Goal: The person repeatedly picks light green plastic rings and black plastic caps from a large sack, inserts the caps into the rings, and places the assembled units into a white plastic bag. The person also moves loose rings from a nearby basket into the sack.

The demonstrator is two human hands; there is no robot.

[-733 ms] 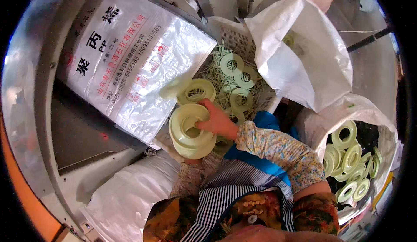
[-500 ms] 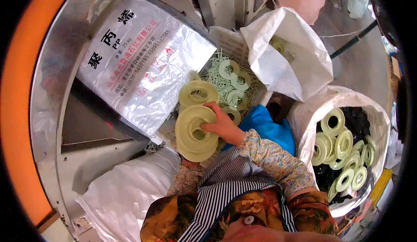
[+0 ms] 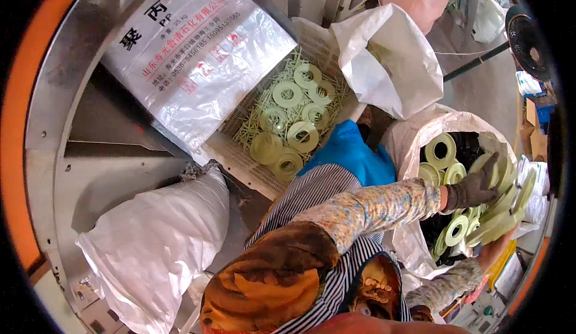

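Observation:
My left hand [image 3: 474, 191], in a dark grey glove, is closed on a blurred stack of pale green flanged plastic rings [image 3: 493, 217]. The stack is tilted over the right side of an open white woven sack [image 3: 414, 139]. Below the stack, my bare right hand [image 3: 497, 249] grips its lower edge, with the fingers mostly hidden behind the rings. Inside the sack, more plastic rings [image 3: 441, 137] lie loose on black plastic. To the left, a pale crate [image 3: 249, 175] holds thin green plastic sticks [image 3: 245, 131] with several similar rings [image 3: 287, 84] on top.
A printed silvery bag [image 3: 198, 40] covers a surface at the upper left. Another open white sack [image 3: 408, 52] stands behind the crate. A full white sack [image 3: 156, 244] leans at lower left. A black fan [image 3: 528, 43] is at far right, and blue cloth [image 3: 351, 154] covers my lap.
Both hands have swung right from above the crate to the ring sack, carrying the plastic rings. The gloved left hand has come into sight, and the crate's rings are uncovered.

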